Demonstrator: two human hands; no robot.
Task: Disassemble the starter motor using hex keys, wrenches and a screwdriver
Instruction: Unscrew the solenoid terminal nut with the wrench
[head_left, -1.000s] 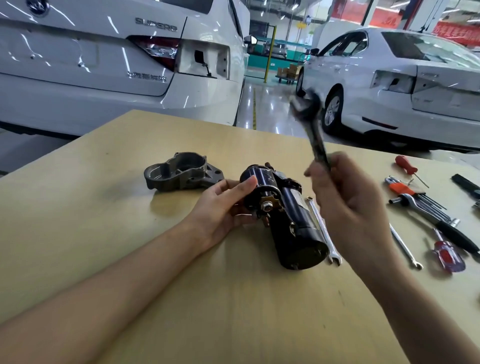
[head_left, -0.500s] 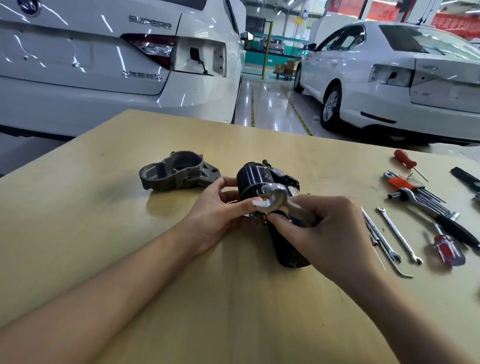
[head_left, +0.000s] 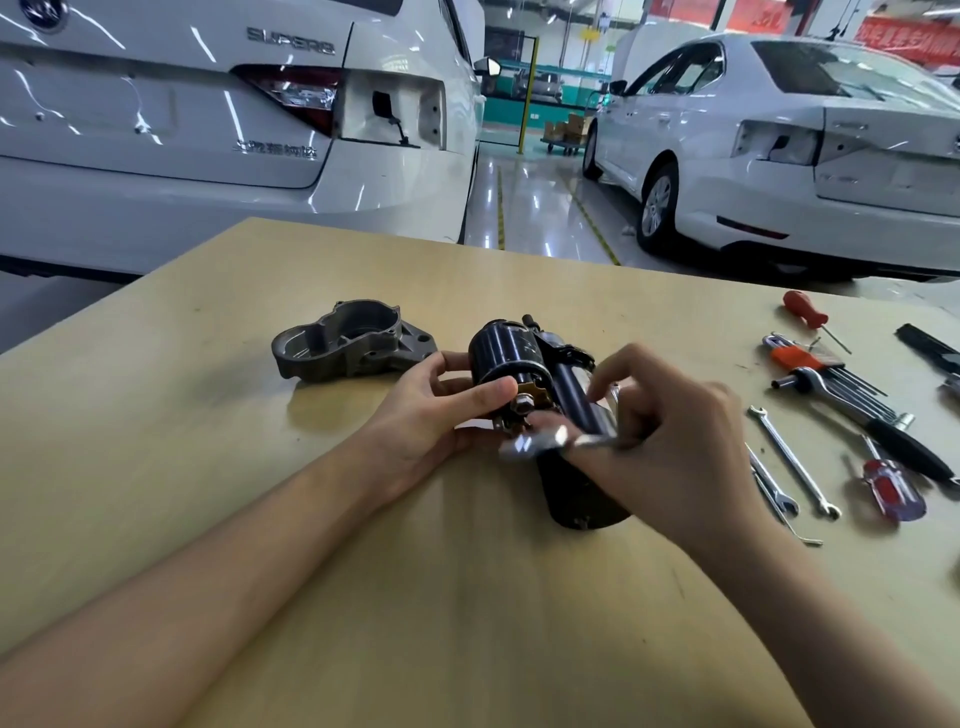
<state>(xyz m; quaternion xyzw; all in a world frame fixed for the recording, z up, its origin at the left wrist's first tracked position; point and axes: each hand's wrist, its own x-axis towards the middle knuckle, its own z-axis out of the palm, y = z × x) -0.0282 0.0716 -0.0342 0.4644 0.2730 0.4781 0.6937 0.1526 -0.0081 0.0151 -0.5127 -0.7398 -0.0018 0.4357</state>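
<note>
My left hand grips the starter motor at table centre; my right hand pinches a blurred wrench (nut at its 11 o'clock).

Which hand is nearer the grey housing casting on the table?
Left. The left hand sits just right of the grey housing, fingers on the starter motor. The right hand is farther right, beyond the motor, gripping a wrench.

2 bare forearms, no sleeves visible; hands: left, right, ungloved, no rings or watch.
</note>
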